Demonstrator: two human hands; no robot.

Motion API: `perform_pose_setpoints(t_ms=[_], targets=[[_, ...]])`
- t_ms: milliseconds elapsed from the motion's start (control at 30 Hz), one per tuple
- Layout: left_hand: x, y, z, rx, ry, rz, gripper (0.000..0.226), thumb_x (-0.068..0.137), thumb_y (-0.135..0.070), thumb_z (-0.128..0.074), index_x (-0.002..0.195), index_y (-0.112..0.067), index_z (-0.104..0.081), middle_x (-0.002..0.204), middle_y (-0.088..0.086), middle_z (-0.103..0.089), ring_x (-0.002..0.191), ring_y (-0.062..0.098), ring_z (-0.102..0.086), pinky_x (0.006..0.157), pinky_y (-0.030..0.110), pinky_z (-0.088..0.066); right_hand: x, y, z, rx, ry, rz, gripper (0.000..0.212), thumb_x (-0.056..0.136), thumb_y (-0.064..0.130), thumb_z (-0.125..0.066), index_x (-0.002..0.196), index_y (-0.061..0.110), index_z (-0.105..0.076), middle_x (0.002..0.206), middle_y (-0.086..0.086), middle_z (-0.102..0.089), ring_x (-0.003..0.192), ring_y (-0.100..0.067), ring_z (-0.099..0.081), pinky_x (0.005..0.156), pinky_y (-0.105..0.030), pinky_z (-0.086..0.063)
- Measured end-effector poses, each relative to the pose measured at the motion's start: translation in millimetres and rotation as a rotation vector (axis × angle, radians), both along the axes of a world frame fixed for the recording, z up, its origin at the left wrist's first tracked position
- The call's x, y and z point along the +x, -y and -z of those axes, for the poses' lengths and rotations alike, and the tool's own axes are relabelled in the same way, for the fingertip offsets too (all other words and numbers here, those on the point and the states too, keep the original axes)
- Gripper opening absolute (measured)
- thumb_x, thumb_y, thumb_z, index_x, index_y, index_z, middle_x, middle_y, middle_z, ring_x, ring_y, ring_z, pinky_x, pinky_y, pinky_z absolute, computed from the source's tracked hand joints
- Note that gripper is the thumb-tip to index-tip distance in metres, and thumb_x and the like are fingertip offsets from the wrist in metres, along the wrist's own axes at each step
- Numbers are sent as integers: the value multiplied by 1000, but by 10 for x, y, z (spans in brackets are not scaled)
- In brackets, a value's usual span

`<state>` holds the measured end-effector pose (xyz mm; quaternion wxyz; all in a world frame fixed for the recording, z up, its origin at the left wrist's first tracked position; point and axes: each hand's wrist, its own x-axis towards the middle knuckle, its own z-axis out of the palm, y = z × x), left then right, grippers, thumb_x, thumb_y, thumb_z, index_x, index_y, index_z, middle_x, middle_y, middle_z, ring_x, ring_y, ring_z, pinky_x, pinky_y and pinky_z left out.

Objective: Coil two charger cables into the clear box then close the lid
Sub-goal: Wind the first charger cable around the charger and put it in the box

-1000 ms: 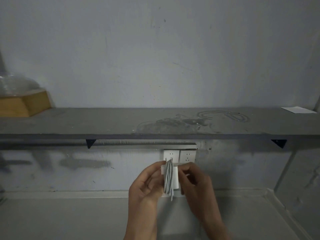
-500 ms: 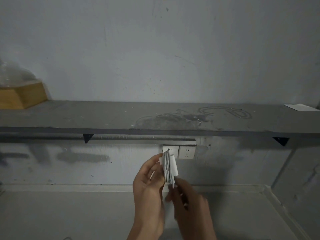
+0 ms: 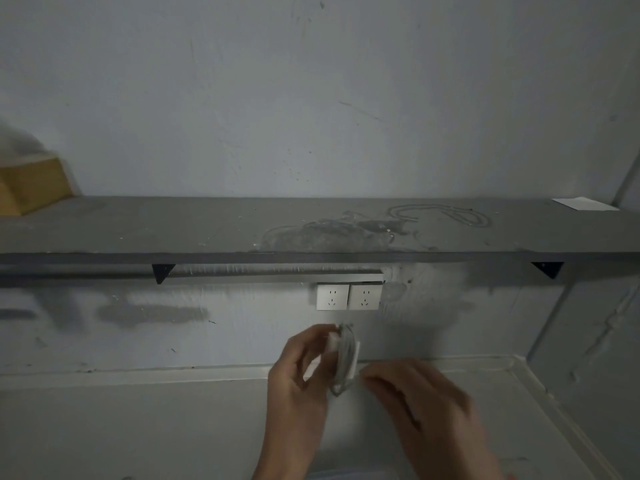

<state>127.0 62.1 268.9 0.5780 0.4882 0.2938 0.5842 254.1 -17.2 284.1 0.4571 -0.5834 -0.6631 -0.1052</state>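
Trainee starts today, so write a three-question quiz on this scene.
1. True or false: the cable is plugged into one of the sockets.
2. Which hand grips the wound cable?
3. Fill in: ___ sockets sit under the shelf.
Key: 1 false; 2 left hand; 3 two.

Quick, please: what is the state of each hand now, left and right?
Left hand: grips the coiled charger cable.
Right hand: fingertips by the coil's lower end; too blurred to tell whether it pinches anything.
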Motion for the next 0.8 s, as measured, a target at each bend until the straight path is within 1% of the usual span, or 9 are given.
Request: perform_pose_setpoints(t_ms=[100, 200, 300, 367, 433, 533, 633, 700, 800], targets=[[-67, 53, 26, 38, -92, 127, 33, 61, -29, -77, 91, -15, -78, 88, 13, -75, 84, 25, -71, 71, 33, -58, 74, -87, -141, 131, 20, -48, 15, 85, 33, -62, 78, 24, -72, 83, 17, -67, 82, -2, -62, 76, -13, -47], [-193, 60, 6, 122, -198, 242, 38, 71, -32, -67, 104, -17, -76, 99, 16, -73, 93, 36, -70, 87, 54, -55, 138, -188, -159, 82, -177, -229, 5, 81, 35, -67, 81, 30, -67, 101, 15, -66, 103, -3, -63, 84, -12, -46], [-294, 28, -80, 148, -282, 305, 40, 72, -37, -62, 107, -22, -75, 98, 9, -74, 93, 31, -71, 91, 56, -52, 145, -230, -122, -115, -422, -474, 10, 83, 44, -65, 84, 35, -61, 125, 10, -62, 116, -9, -61, 89, -19, -51], [-332, -11, -93, 126, -323, 330, 37, 73, -36, -61, 105, -24, -76, 97, 8, -75, 92, 32, -71, 90, 56, -52, 101, -229, -83, -257, -554, -522, 19, 81, 52, -64, 83, 34, -59, 121, 8, -68, 113, -12, -65, 90, -24, -53], [-326, -67, -36, 27, -273, 366, 28, 77, -25, -61, 98, -22, -79, 93, 9, -77, 86, 31, -72, 83, 52, -58, 39, -244, -2, -253, -590, -449, 22, 80, 51, -66, 82, 30, -58, 111, 8, -73, 105, -11, -68, 85, -20, -53], [-254, -76, 79, -114, -181, 364, 29, 78, -18, -53, 89, -21, -80, 80, 9, -75, 70, 25, -69, 65, 41, -60, -86, -303, 207, -158, -693, -307, 11, 79, 25, -70, 76, 24, -60, 99, 7, -76, 92, -11, -72, 75, -16, -54], [-204, -62, 231, -183, -145, 300, 23, 89, -16, -53, 106, -19, -69, 65, 5, -67, 62, 26, -63, 59, 38, -57, -144, -352, 454, -114, -803, -244, 20, 77, 4, -68, 73, 23, -63, 95, 0, -75, 88, -12, -72, 74, -16, -53], [-198, -49, 325, -249, -80, 286, 20, 93, -12, -54, 113, -14, -58, 69, 13, -64, 66, 31, -63, 52, 35, -54, -165, -363, 548, -120, -878, -234, 24, 77, -4, -68, 73, 20, -65, 93, -3, -75, 83, -11, -71, 72, -18, -53], [-185, -1, 408, -324, 7, 273, 35, 76, -21, -57, 110, -13, -54, 84, 26, -58, 74, 37, -63, 45, 33, -53, -206, -370, 659, -122, -984, -208, 23, 77, -6, -67, 72, 16, -66, 92, -6, -75, 77, -10, -70, 67, -16, -52]])
